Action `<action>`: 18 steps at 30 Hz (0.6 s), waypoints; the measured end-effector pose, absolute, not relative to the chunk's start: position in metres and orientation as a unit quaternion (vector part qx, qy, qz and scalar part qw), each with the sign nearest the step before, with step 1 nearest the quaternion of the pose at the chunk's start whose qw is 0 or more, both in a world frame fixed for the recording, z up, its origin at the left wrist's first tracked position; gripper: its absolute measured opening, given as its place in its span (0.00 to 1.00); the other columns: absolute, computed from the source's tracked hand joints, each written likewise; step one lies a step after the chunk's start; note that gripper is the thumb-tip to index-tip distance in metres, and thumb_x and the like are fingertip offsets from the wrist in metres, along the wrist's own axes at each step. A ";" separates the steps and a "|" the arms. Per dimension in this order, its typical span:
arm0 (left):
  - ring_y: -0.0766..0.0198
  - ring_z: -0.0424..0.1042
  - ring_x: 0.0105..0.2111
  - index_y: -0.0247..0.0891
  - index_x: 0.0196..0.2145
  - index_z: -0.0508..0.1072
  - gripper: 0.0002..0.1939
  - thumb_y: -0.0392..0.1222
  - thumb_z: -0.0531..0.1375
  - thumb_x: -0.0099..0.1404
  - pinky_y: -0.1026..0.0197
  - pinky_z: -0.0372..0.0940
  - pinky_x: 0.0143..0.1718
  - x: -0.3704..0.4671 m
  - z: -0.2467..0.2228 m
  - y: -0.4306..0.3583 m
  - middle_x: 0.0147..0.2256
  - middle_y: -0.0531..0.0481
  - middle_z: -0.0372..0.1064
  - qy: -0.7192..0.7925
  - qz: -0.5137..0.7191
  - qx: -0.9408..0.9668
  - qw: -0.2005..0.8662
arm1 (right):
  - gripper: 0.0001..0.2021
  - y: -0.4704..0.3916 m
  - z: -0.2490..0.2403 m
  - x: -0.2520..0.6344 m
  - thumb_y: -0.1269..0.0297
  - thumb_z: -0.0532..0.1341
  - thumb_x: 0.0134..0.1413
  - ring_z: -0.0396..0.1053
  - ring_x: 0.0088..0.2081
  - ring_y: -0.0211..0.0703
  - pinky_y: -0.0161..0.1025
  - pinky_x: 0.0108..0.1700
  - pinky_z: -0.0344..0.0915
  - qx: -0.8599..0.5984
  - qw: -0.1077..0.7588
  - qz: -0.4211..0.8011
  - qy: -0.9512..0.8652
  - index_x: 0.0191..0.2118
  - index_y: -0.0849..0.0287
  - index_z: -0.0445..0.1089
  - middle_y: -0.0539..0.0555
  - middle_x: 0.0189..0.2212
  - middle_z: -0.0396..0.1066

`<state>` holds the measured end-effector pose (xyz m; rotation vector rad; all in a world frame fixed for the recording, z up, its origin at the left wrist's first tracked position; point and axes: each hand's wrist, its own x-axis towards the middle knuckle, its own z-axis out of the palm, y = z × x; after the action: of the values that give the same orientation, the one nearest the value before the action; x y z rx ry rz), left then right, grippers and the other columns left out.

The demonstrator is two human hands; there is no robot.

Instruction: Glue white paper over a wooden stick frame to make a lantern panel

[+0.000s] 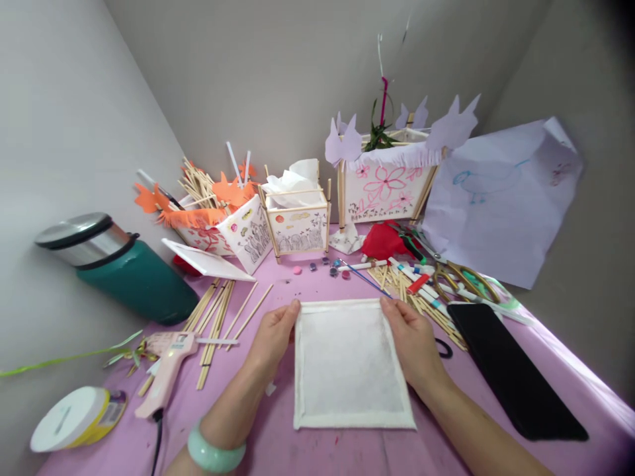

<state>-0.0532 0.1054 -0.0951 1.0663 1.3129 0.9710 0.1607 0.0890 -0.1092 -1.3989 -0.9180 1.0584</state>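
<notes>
**Both hands pinching the white panel**

Using the panel's middle as my clock centre, I have the white square panel (352,363) straight ahead, over the pink-purple tabletop (278,443). My left hand (274,332), with a pale green bangle (215,453) at the wrist, pinches its corner near half past ten; my right hand (414,337) pinches the corner near one. From here I cannot tell whether the panel's lower edge touches the table.

At nine o'clock I see a pink hot glue gun (171,373); at ten, loose wooden sticks (215,317) and a teal tumbler (139,281), tilted in my view. A stick-framed box (301,231) with drawn sides stands at eleven. Gold-handled scissors (441,281) lie at two, a black smartphone (516,370) at three.
</notes>
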 end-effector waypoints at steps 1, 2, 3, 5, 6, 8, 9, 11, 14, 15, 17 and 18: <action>0.63 0.66 0.21 0.35 0.24 0.71 0.28 0.66 0.56 0.56 0.63 0.60 0.26 -0.053 -0.094 0.104 0.19 0.51 0.67 0.548 0.413 0.445 0.576 | 0.20 0.089 -0.109 0.161 0.45 0.60 0.51 0.57 0.23 0.36 0.32 0.24 0.56 -0.590 0.550 0.450 -0.382 0.25 0.58 0.65 0.45 0.19 0.61; 0.62 0.67 0.22 0.34 0.24 0.73 0.29 0.67 0.56 0.56 0.62 0.61 0.27 -0.053 -0.093 0.104 0.19 0.50 0.68 0.540 0.415 0.440 0.585 | 0.19 0.089 -0.109 0.162 0.45 0.61 0.51 0.57 0.23 0.36 0.32 0.24 0.56 -0.589 0.553 0.452 -0.377 0.26 0.59 0.66 0.45 0.19 0.62; 0.60 0.68 0.23 0.34 0.25 0.74 0.30 0.67 0.55 0.57 0.62 0.62 0.27 -0.054 -0.093 0.103 0.19 0.50 0.69 0.534 0.418 0.438 0.590 | 0.19 0.088 -0.109 0.162 0.45 0.61 0.51 0.58 0.22 0.36 0.32 0.24 0.56 -0.588 0.556 0.453 -0.373 0.27 0.59 0.67 0.45 0.19 0.62; 0.59 0.70 0.25 0.34 0.27 0.75 0.31 0.68 0.54 0.57 0.62 0.62 0.28 -0.054 -0.092 0.103 0.21 0.49 0.71 0.529 0.423 0.434 0.594 | 0.19 0.088 -0.111 0.162 0.45 0.61 0.51 0.58 0.22 0.36 0.32 0.24 0.56 -0.588 0.562 0.450 -0.369 0.27 0.59 0.67 0.45 0.19 0.62; 0.59 0.70 0.26 0.33 0.28 0.75 0.32 0.68 0.53 0.58 0.62 0.62 0.29 -0.054 -0.092 0.103 0.22 0.48 0.71 0.522 0.423 0.432 0.601 | 0.19 0.088 -0.111 0.162 0.46 0.61 0.51 0.58 0.22 0.36 0.32 0.24 0.56 -0.589 0.564 0.447 -0.368 0.26 0.59 0.67 0.45 0.20 0.62; 0.60 0.70 0.27 0.33 0.30 0.75 0.33 0.69 0.50 0.60 0.62 0.62 0.30 -0.055 -0.091 0.104 0.24 0.47 0.72 0.505 0.420 0.431 0.619 | 0.19 0.088 -0.113 0.162 0.46 0.61 0.51 0.58 0.23 0.36 0.32 0.24 0.56 -0.589 0.567 0.443 -0.367 0.26 0.59 0.66 0.46 0.20 0.62; 0.61 0.70 0.27 0.33 0.31 0.75 0.32 0.68 0.51 0.60 0.62 0.62 0.30 -0.055 -0.091 0.104 0.25 0.47 0.72 0.501 0.419 0.430 0.623 | 0.19 0.088 -0.113 0.162 0.46 0.61 0.51 0.58 0.23 0.36 0.32 0.24 0.56 -0.590 0.568 0.443 -0.365 0.26 0.59 0.66 0.46 0.20 0.62; 0.63 0.68 0.26 0.34 0.30 0.74 0.27 0.64 0.54 0.60 0.63 0.62 0.31 -0.054 -0.092 0.105 0.24 0.50 0.70 0.501 0.422 0.432 0.620 | 0.20 0.088 -0.114 0.163 0.45 0.61 0.51 0.58 0.23 0.36 0.32 0.24 0.56 -0.594 0.566 0.444 -0.361 0.25 0.59 0.65 0.46 0.20 0.62; 0.67 0.62 0.23 0.35 0.26 0.70 0.22 0.59 0.58 0.59 0.66 0.59 0.28 -0.053 -0.095 0.106 0.22 0.54 0.64 0.514 0.433 0.455 0.585 | 0.20 0.089 -0.113 0.163 0.45 0.61 0.50 0.58 0.23 0.37 0.32 0.23 0.56 -0.601 0.562 0.438 -0.362 0.25 0.59 0.66 0.47 0.20 0.62; 0.69 0.60 0.22 0.35 0.24 0.68 0.22 0.59 0.57 0.59 0.66 0.56 0.26 -0.053 -0.097 0.107 0.21 0.56 0.61 0.525 0.433 0.470 0.561 | 0.20 0.088 -0.113 0.163 0.45 0.61 0.50 0.58 0.23 0.37 0.32 0.23 0.56 -0.603 0.559 0.437 -0.365 0.26 0.59 0.66 0.47 0.19 0.62; 0.71 0.53 0.20 0.36 0.20 0.63 0.22 0.58 0.56 0.59 0.67 0.50 0.23 -0.053 -0.101 0.108 0.19 0.58 0.54 0.556 0.431 0.498 0.506 | 0.20 0.087 -0.112 0.162 0.45 0.61 0.50 0.58 0.23 0.37 0.32 0.23 0.56 -0.606 0.551 0.437 -0.372 0.26 0.59 0.66 0.46 0.19 0.62; 0.71 0.50 0.20 0.37 0.19 0.61 0.22 0.57 0.56 0.59 0.67 0.47 0.22 -0.053 -0.103 0.108 0.18 0.58 0.50 0.571 0.430 0.506 0.482 | 0.19 0.087 -0.112 0.161 0.45 0.60 0.50 0.58 0.23 0.37 0.32 0.23 0.56 -0.608 0.547 0.437 -0.375 0.26 0.59 0.66 0.46 0.19 0.61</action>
<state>-0.0534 0.1080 -0.1028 1.2346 1.3921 1.0484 0.1611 0.0866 -0.1117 -1.4399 -0.8888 1.0363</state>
